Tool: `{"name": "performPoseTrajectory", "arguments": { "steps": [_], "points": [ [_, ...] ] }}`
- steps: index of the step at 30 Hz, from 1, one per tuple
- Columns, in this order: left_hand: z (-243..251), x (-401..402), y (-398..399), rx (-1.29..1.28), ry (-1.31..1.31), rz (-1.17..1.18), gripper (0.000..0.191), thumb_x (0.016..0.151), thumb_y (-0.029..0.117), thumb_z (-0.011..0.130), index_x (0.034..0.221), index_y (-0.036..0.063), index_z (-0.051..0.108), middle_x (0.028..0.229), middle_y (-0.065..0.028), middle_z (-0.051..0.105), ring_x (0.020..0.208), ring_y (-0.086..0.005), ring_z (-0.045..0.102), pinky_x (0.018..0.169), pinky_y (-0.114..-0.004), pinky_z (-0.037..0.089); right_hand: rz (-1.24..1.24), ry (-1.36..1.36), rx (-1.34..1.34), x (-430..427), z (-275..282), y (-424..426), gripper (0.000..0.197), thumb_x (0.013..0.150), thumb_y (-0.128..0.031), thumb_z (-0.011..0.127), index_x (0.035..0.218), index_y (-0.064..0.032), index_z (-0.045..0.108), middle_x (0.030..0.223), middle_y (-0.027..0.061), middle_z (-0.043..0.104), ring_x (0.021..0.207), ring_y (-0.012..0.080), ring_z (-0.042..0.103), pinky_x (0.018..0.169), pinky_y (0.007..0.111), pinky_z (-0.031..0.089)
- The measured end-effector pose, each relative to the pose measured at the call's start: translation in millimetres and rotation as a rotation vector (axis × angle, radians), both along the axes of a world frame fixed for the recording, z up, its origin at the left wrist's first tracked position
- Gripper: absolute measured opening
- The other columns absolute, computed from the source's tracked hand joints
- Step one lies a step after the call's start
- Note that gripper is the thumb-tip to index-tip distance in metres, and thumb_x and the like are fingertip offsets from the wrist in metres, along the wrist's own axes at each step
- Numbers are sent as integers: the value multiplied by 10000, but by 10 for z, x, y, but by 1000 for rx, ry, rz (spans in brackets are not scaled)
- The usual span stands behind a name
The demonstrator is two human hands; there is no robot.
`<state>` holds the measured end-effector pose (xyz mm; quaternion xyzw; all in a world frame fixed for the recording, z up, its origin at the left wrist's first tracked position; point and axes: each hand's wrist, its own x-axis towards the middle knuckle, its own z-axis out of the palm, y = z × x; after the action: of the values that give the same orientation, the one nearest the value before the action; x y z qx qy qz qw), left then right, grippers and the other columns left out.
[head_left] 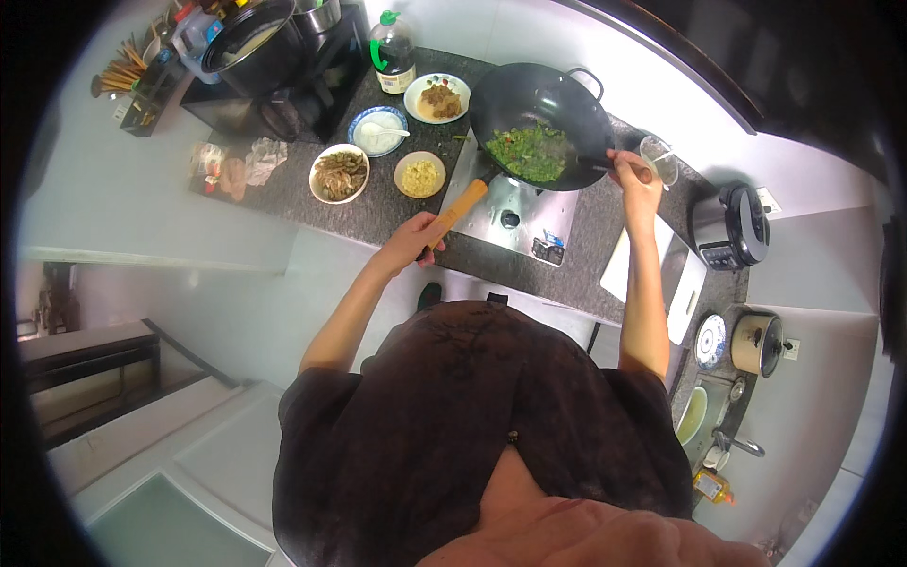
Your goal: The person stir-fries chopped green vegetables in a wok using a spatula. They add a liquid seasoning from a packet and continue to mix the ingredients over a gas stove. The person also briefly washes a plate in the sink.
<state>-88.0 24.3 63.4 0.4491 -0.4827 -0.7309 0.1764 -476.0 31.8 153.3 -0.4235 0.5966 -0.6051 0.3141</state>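
A black wok (pixel 567 99) sits tilted over the steel gas stove (pixel 524 227), with chopped green vegetables and a few red bits (pixel 531 150) in it. My left hand (pixel 418 241) grips the wok's wooden handle (pixel 460 209). In my right hand (pixel 633 176) is the brown handle of a spatula (pixel 638 170); its dark front end reaches into the wok beside the greens. Left of the stove stand a bowl of chopped yellowish pieces (pixel 419 177), a bowl of sliced brown food (pixel 339 176), a blue-rimmed bowl of white granules with a white spoon (pixel 378 132), and a bowl of brown minced food (pixel 439 103).
Behind the bowls stands a large bottle with a green cap (pixel 391 57). A glass bowl (pixel 659 159) is right of the wok, near a black pressure cooker (pixel 733 227). A knife lies on the white cutting board (pixel 685 298). Crumpled plastic (pixel 266 159) lies at left.
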Motion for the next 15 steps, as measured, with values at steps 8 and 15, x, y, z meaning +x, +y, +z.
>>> {"name": "performPoseTrajectory", "arguments": {
  "steps": [8,15],
  "points": [
    [-83,-26,232,-227,-116,129,317,922,286,600,1139,58,553,813,-18,612,545,-60,542,434,-198,402,78,159,-19,-62,-624,378,180,866,25,603,1035,62,655,1068,123,683,1016,167,628,909,267,475],
    [-137,-54,379,-240,-85,283,309,894,245,639,1138,61,586,775,-10,611,529,-60,529,437,-202,408,-7,-82,-10,-205,-295,3,145,901,-40,601,1013,37,650,1046,114,685,959,149,626,806,259,508]
  ]
}}
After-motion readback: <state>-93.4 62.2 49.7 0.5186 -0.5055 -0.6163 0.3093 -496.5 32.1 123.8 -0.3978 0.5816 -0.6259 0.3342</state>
